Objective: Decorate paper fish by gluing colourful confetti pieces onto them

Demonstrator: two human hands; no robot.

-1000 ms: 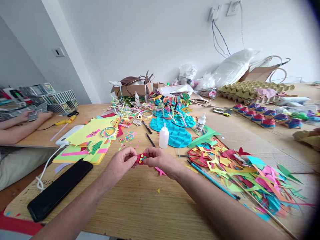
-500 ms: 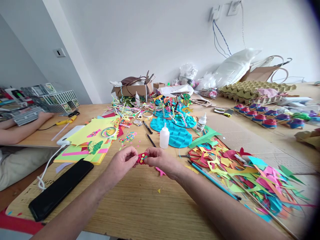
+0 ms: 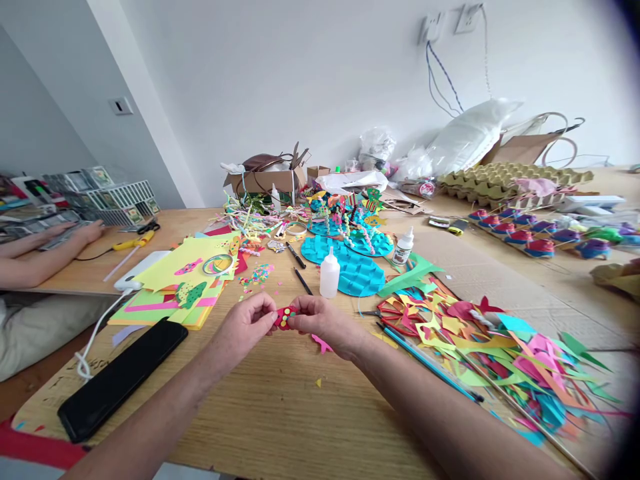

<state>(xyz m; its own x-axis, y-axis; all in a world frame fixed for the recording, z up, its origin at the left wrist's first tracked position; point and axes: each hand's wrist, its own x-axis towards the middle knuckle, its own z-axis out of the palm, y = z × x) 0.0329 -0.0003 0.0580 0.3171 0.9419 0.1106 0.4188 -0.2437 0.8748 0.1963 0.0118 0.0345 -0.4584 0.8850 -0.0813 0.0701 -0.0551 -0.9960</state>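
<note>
Between both hands, a small red paper cutout [image 3: 285,319] with yellow and green dots is held just above the wooden table. My left hand [image 3: 251,321] pinches its left end, fingers closed. At the right end, my right hand [image 3: 320,323] is closed on the same cutout with thumb and fingers. Part of the cutout's outline is hidden by the fingertips. A pink paper piece [image 3: 321,343] lies under my right hand. Just beyond the hands stands a white squeeze bottle [image 3: 329,273], upright, beside a black pen [image 3: 303,281].
Coloured paper scraps [image 3: 500,353] and red-handled scissors [image 3: 395,315] lie on the right. Blue paper discs [image 3: 345,267] and a glue bottle [image 3: 403,247] stand farther back. Left are yellow sheets [image 3: 170,267], a black phone [image 3: 123,377] and another person's hands [image 3: 85,233].
My hands keep their grip on the red cutout, which is turned very slightly. The other person at left has lowered the grey tray-like object they held.
</note>
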